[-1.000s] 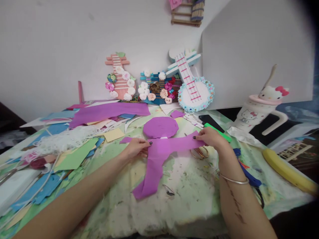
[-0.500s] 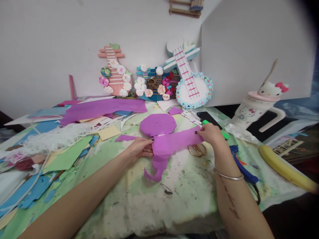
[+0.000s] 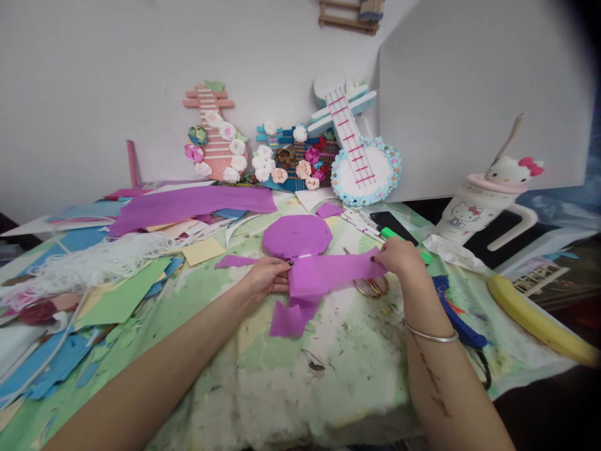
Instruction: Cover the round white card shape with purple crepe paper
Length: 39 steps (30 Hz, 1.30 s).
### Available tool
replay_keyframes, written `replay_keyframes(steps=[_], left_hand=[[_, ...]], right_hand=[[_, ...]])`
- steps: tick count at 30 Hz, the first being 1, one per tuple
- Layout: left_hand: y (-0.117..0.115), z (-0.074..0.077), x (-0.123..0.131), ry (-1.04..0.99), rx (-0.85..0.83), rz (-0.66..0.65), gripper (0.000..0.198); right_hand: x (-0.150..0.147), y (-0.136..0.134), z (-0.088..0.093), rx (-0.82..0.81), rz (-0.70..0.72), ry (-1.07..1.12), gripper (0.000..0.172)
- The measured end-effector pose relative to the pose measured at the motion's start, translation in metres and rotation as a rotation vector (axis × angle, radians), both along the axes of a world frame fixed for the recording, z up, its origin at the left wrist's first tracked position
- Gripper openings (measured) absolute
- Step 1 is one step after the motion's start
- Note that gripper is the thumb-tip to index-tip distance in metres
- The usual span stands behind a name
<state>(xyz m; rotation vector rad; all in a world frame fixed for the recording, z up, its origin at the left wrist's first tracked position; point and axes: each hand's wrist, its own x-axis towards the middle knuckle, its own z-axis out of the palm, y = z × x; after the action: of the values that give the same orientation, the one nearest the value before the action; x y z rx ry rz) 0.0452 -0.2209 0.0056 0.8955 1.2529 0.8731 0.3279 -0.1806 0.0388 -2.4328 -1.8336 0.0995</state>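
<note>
A strip of purple crepe paper [image 3: 345, 270] stretches sideways between my two hands above the cloth-covered table. My left hand [image 3: 270, 275] pinches its left end, by a folded, doubled part. The right end is gripped between the thumb and fingers of my right hand [image 3: 399, 255]. Just behind the strip lies a flat purple rounded piece [image 3: 297, 235] with angular edges. A curled purple scrap [image 3: 292, 318] shows below the strip; whether it is joined to it I cannot tell. Gold-handled scissors [image 3: 372, 287] lie partly under the strip, near my right hand.
Paper sheets [image 3: 122, 291] and white shredded strands [image 3: 103, 263] cover the left side. Decorated instrument models [image 3: 354, 150] lean at the back. To the right are a blue glue gun [image 3: 457, 313], a yellow banana-shaped object [image 3: 539, 319], a phone [image 3: 393, 227] and a lidded cup [image 3: 481, 207].
The strip is pulled a little straighter, and my right hand has shifted slightly right. The curled purple scrap below has changed shape and sits a bit higher. Both hands keep their hold.
</note>
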Motion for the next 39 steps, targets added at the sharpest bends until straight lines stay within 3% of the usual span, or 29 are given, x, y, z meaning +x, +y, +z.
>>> replay_keyframes(steps=[9, 17, 22, 24, 28, 33, 39], left_hand=[[-0.004, 0.009, 0.004, 0.107, 0.096, 0.070, 0.020], [0.001, -0.002, 0.006, 0.097, 0.103, 0.095, 0.021], [0.002, -0.001, 0.005, 0.062, 0.054, 0.068, 0.021], [0.001, 0.000, 0.004, 0.040, 0.030, 0.040, 0.018], [0.001, 0.000, 0.004, -0.004, 0.003, -0.003, 0.011], [0.000, -0.001, 0.005, -0.054, -0.009, -0.006, 0.009], [0.002, -0.005, 0.007, -0.101, -0.019, 0.001, 0.008]], right_hand=[[-0.002, -0.001, 0.004, 0.000, 0.004, 0.030, 0.020], [-0.002, 0.000, 0.004, 0.013, 0.009, 0.035, 0.017], [-0.003, -0.002, 0.005, 0.045, -0.013, 0.037, 0.025], [-0.007, -0.004, 0.008, 0.136, -0.006, 0.056, 0.032], [-0.030, -0.012, 0.014, 0.346, 0.177, 0.136, 0.028], [-0.075, -0.025, 0.006, 0.207, 0.560, 0.290, 0.018], [-0.095, -0.030, -0.009, 0.132, 0.646, 0.299, 0.017]])
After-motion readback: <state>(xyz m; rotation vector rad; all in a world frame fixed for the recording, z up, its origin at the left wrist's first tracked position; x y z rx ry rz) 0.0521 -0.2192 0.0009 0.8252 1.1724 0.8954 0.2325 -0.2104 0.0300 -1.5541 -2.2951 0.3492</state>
